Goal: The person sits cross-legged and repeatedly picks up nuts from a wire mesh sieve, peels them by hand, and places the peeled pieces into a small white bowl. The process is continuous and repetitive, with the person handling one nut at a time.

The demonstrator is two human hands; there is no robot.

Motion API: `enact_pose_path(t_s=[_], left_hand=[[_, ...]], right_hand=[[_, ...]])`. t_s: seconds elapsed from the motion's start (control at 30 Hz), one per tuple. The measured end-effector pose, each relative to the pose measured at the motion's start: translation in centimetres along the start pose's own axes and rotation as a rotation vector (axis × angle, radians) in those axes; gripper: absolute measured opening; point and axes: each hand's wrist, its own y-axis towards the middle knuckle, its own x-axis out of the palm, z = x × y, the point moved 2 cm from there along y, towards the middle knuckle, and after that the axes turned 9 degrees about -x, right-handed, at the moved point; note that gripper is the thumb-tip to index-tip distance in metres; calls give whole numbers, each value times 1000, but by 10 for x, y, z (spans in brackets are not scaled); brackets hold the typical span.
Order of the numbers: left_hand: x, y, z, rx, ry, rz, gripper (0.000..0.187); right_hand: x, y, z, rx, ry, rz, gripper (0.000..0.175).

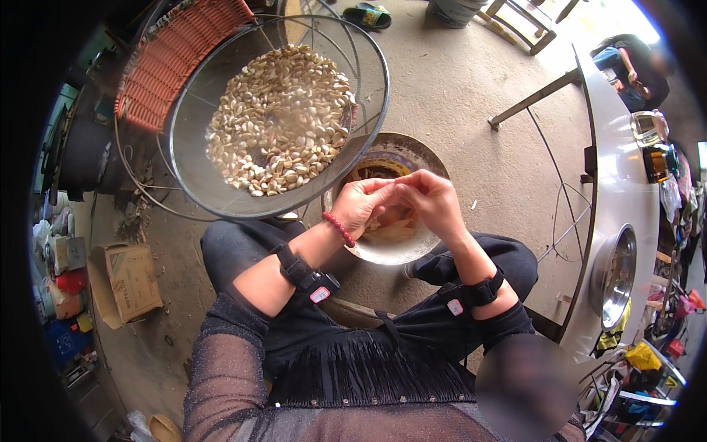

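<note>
My left hand (362,205) and my right hand (431,200) meet fingertip to fingertip above a round metal basin (381,253). Whatever lies between the pinched fingertips is too small and too covered to tell. Inside the basin are brownish scraps, partly hidden by my hands. Left of my hands, a wide round mesh sieve (204,190) holds a broad heap of pale nuts in shells, which look like pistachios or garlic cloves (287,116). A red bead bracelet (339,229) is on my left wrist.
A woven red basket-like chair (182,52) stands behind the sieve. An open cardboard box (130,284) lies at the left. Along the right runs a table (613,204) bearing a steel bowl (616,276) and glass jars. Another person (635,72) sits beyond it. Slippers (367,16) lie on the floor.
</note>
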Motion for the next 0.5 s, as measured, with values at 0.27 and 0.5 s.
enact_pose_path(t_s=[0.27, 0.5], left_hand=[[6, -5, 2, -41, -69, -61, 21], [8, -7, 7, -75, -129, -37, 20]], right_hand=[[-1, 1, -2, -47, -246, 11, 10], [-7, 5, 10, 82, -171, 73, 14]])
